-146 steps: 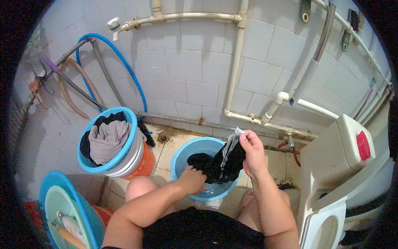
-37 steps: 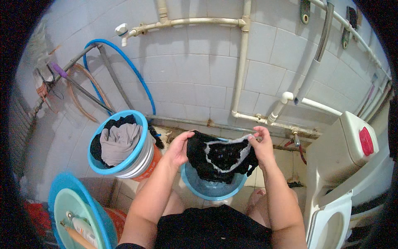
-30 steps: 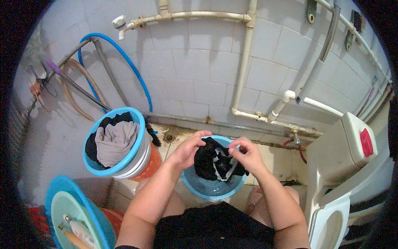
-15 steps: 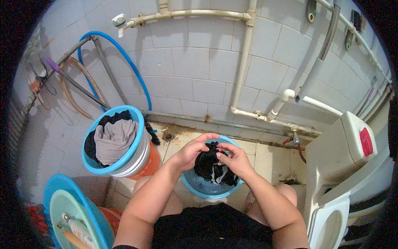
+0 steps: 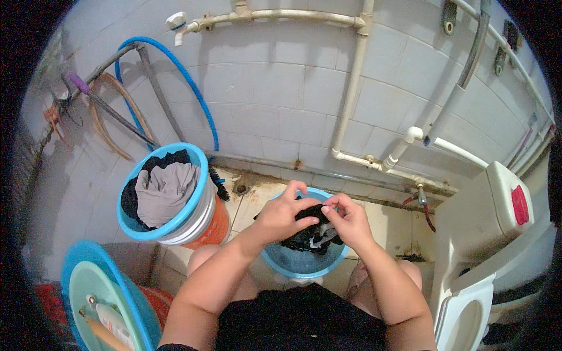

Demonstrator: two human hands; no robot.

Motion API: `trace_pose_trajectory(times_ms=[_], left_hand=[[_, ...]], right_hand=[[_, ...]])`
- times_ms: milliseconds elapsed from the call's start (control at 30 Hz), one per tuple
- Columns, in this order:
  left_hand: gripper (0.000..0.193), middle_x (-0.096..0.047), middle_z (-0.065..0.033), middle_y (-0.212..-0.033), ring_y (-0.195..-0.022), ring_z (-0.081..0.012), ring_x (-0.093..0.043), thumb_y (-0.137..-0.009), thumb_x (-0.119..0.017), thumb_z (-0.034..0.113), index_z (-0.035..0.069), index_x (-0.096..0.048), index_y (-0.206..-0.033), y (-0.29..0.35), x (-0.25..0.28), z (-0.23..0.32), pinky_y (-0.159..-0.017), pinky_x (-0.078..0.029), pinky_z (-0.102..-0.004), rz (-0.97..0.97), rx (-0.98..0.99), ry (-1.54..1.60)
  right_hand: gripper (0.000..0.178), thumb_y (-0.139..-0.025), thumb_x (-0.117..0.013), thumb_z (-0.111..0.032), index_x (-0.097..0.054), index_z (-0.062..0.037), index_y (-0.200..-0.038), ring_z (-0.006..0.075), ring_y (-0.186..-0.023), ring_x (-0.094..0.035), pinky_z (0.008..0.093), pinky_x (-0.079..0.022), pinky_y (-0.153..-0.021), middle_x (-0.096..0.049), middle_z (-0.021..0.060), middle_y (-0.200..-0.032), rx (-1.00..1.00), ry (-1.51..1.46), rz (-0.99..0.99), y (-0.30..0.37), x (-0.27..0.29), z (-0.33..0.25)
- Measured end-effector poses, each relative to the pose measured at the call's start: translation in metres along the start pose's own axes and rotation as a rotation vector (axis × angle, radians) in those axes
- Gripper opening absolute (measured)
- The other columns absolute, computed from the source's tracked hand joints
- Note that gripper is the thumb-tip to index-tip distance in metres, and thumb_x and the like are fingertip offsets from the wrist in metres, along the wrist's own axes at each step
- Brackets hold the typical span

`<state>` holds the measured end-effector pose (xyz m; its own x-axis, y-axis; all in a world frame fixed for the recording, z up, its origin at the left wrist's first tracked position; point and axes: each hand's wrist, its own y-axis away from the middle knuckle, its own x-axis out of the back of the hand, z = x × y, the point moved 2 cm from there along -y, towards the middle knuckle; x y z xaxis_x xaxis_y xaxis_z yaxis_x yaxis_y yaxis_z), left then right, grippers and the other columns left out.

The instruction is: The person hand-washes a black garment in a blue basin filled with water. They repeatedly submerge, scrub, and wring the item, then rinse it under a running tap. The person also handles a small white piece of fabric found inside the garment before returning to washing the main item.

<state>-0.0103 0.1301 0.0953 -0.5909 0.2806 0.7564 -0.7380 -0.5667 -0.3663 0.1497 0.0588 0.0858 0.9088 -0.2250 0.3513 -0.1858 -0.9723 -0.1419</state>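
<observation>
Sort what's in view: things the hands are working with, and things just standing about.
In use:
- black cloth, at left hand and right hand
- basin beneath

Standing about, untouched:
- grey cloth
- blue hose
- tap
- bottle
- toilet

Black top (image 5: pixel 298 320); short sleeves (image 5: pixel 175 348); bare forearms (image 5: pixel 222 275)

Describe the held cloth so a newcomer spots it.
From the toilet, go left to the nearest blue basin. Above it, the right hand pinches the cloth: black with whitish patches, while the other black cloth, farther left, shows none.
</observation>
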Motion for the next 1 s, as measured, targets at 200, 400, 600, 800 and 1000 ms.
trace_pose_trajectory(times_ms=[200, 400, 600, 800, 1000], left_hand=[[0.013, -0.056, -0.008, -0.084, -0.079, -0.0263, -0.056, -0.08, -0.06, 0.021, 0.008, -0.063, -0.084, -0.004, -0.006, -0.017, -0.067, -0.046, -0.0352, 0.189, 0.033, 0.111], [0.024, -0.058, -0.0076, -0.089, -0.085, -0.0225, -0.051, -0.087, -0.052, 0.022, 0.0, -0.059, -0.092, -0.001, 0.035, -0.067, -0.078, -0.041, -0.0307, 0.618, 0.29, 0.252], [0.033, -0.054, 0.0, -0.077, -0.075, -0.0078, -0.044, -0.092, -0.047, 0.031, -0.001, -0.057, -0.094, 0.007, 0.045, -0.077, -0.071, -0.039, -0.0234, 0.647, 0.499, 0.506], [0.034, -0.055, -0.0007, -0.078, -0.075, -0.0084, -0.045, -0.092, -0.048, 0.031, -0.002, -0.057, -0.094, 0.006, 0.043, -0.085, -0.071, -0.04, -0.0235, 0.667, 0.46, 0.546], [0.035, -0.055, -0.0013, -0.079, -0.075, -0.0085, -0.045, -0.091, -0.049, 0.031, -0.002, -0.057, -0.093, 0.007, 0.045, -0.084, -0.071, -0.039, -0.0235, 0.701, 0.478, 0.448]], right_hand=[[0.012, -0.08, -0.063, -0.015, -0.061, -0.0046, -0.087, 0.0044, -0.06, -0.046, 0.0215, -0.039, -0.053, -0.059, -0.0026, -0.075, -0.001, 0.004, -0.027, -0.008, 0.016, 0.005], [0.031, -0.076, -0.068, -0.013, -0.059, -0.0065, -0.104, 0.0015, -0.064, -0.042, 0.0171, -0.038, -0.059, -0.053, -0.0052, -0.086, -0.124, -0.035, -0.065, -0.011, 0.07, 0.004], [0.04, -0.067, -0.074, -0.012, -0.058, -0.0061, -0.104, 0.0151, -0.084, -0.052, 0.0274, -0.044, -0.075, -0.055, 0.0045, -0.092, 0.052, 0.239, -0.173, -0.002, 0.097, 0.014], [0.022, -0.069, -0.071, -0.01, -0.06, -0.0017, -0.086, 0.02, -0.072, -0.058, 0.0309, -0.047, -0.069, -0.06, 0.0088, -0.077, -0.229, 0.259, -0.005, -0.005, 0.104, 0.039], [0.019, -0.075, -0.065, -0.018, -0.064, -0.005, -0.089, 0.0281, -0.062, -0.058, 0.0337, -0.046, -0.061, -0.06, 0.0163, -0.07, 0.083, 0.785, 0.172, -0.007, 0.099, 0.033]])
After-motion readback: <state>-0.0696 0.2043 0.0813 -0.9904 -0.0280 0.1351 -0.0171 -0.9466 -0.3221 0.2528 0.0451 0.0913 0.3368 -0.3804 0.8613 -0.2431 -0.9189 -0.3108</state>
